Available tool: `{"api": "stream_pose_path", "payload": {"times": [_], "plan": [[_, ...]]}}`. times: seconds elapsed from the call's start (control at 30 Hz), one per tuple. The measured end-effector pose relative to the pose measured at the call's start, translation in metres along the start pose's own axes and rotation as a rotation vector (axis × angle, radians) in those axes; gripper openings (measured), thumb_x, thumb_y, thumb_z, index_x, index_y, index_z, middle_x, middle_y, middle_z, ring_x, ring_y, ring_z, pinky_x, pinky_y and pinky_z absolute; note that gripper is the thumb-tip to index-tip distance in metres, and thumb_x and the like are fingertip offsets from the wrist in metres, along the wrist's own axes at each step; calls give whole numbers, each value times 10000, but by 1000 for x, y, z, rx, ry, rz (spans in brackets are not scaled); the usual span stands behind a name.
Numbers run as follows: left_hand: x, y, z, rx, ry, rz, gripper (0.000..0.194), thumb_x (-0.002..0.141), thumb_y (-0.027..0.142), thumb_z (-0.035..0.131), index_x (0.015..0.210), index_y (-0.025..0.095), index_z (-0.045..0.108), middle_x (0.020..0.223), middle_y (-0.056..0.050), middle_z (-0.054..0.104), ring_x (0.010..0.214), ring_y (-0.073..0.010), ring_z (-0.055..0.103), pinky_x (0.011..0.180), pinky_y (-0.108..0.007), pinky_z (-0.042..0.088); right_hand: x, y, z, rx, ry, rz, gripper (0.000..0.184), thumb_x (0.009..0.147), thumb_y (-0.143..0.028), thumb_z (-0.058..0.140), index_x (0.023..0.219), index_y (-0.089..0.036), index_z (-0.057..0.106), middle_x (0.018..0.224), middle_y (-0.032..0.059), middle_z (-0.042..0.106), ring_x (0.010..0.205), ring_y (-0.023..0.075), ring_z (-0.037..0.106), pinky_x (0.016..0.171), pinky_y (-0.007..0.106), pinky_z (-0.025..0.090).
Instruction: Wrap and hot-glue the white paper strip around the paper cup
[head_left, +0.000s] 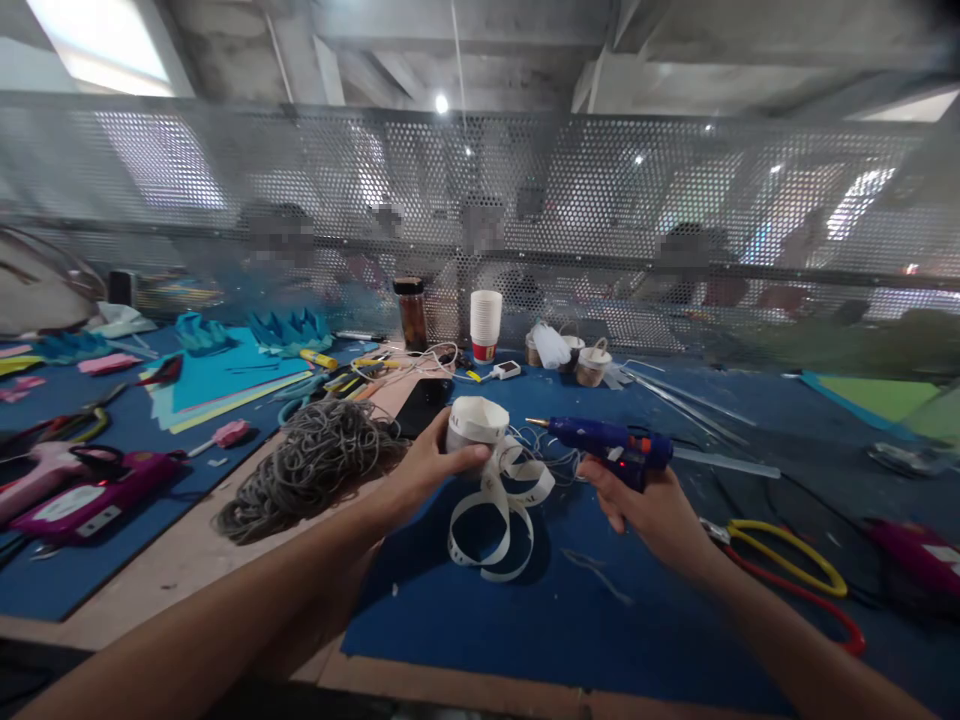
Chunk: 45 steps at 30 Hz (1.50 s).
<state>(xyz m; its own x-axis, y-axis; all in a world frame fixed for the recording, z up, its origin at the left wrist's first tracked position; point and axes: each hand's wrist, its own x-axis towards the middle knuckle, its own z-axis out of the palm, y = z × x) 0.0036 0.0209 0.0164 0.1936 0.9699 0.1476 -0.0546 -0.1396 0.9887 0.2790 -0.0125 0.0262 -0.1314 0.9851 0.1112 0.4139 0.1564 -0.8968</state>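
Note:
My left hand (427,465) is wrapped round a white paper cup (475,421) held just above the blue mat. A long white ribbon (498,505) curls down from the cup in loops onto the mat. My right hand (637,500) grips a blue hot glue gun (609,441), with its brass nozzle pointing left toward the cup, a short gap away.
A tangle of grey cord (315,465) lies left of the cup. Pink glue guns (82,490) and coloured paper sheets (217,375) lie at the left. Stacked white cups (485,322), a dark jar (412,312), small tubs (592,365), yellow-and-red-handled cutters (787,565) and a perforated metal screen (675,200) are ahead, with people behind it.

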Motion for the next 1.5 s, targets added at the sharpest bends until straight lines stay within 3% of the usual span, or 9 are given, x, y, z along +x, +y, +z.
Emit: {"api": "stream_pose_path", "payload": {"times": [0.27, 0.4, 0.57, 1.07, 1.37, 1.5], "plan": [[-1, 1, -3, -324, -189, -179, 464, 856, 383, 696, 1250, 165, 584, 1171, -160, 674, 992, -280, 666, 795, -378, 541, 2, 1, 0, 17, 2, -25, 422, 913, -564, 575, 780, -171, 649, 427, -53, 467, 425, 123, 465, 547, 288, 426], [-2, -1, -6, -429, -243, -226, 376, 919, 385, 606, 1217, 157, 627, 1187, -158, 684, 1058, -282, 657, 835, -376, 545, 3, 0, -1, 20, 0, -19, 422, 906, -573, 581, 805, -169, 651, 427, -57, 466, 436, 126, 468, 542, 283, 412], [-2, 0, -7, -493, -296, -294, 415, 955, 419, 523, 1201, 112, 657, 1234, -181, 676, 1116, -296, 644, 891, -386, 533, 3, 2, -1, 20, -9, -37, 413, 918, -568, 565, 848, -170, 651, 425, -59, 465, 441, 131, 472, 553, 284, 418], [0, 6, -9, -567, -175, -394, 451, 907, 507, 582, 1110, 111, 654, 1020, -144, 713, 849, -229, 691, 614, -279, 524, 2, -1, 0, 10, -19, -1, 445, 905, -585, 570, 753, -174, 647, 420, -49, 468, 432, 128, 472, 548, 282, 413], [0, 9, -8, -645, -153, -405, 485, 904, 503, 583, 1194, 115, 614, 1134, -171, 696, 998, -293, 689, 787, -381, 565, 1, -2, 0, 13, -12, -5, 445, 900, -589, 573, 770, -172, 658, 420, -50, 464, 432, 131, 473, 552, 289, 426], [2, 8, -8, -679, -216, -397, 506, 910, 509, 569, 1200, 97, 619, 1173, -186, 685, 1054, -310, 673, 803, -373, 563, 0, -2, 0, -1, -12, 16, 444, 897, -593, 575, 791, -172, 669, 422, -50, 465, 434, 132, 476, 553, 290, 426]]}}
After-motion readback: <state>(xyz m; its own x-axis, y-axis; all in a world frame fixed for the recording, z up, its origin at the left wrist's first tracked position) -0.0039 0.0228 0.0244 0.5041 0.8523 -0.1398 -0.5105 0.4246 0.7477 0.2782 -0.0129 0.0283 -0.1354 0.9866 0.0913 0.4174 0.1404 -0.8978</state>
